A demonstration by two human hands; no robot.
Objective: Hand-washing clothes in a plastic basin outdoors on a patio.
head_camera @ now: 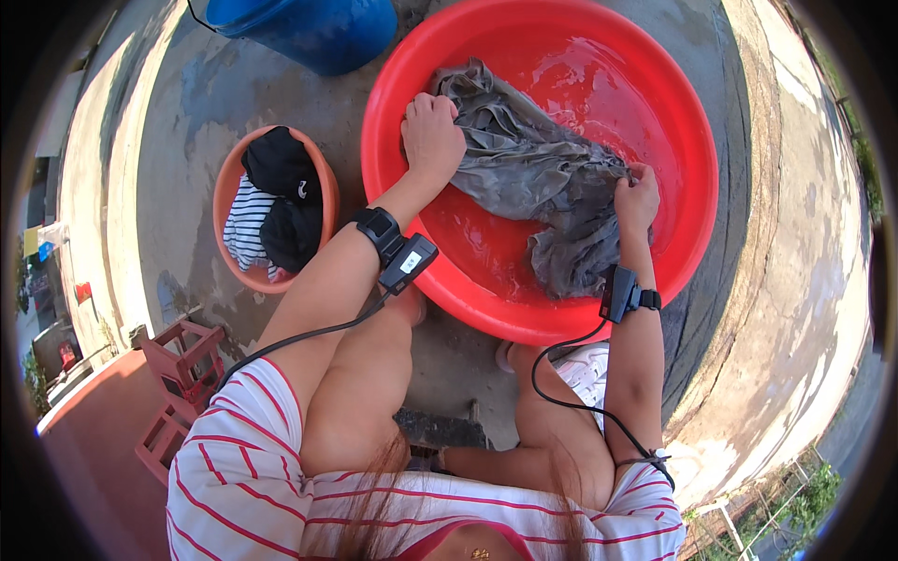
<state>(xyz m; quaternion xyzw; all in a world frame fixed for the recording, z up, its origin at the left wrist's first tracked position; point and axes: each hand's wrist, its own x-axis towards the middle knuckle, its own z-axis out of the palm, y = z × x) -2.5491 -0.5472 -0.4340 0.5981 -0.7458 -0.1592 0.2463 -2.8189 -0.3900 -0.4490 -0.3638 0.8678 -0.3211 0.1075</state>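
A wet grey garment (519,161) lies bunched across a large red plastic basin (393,77) with a little water in it. My left hand (433,133) is closed on the cloth's upper left part, near the basin's left wall. At the right, my right hand (637,200) pinches a gathered edge of the same garment between thumb and fingers. The cloth spans between both hands, and its lower part hangs down toward the basin's near side. Cloth and fingers hide part of each grip.
Left of the red basin stands an orange plastic basin (330,203) holding black and striped clothes (249,214). A blue bucket (316,35) is beyond it. Reddish stools (186,361) stand at the lower left. A white shoe (584,372) is near the basin's front.
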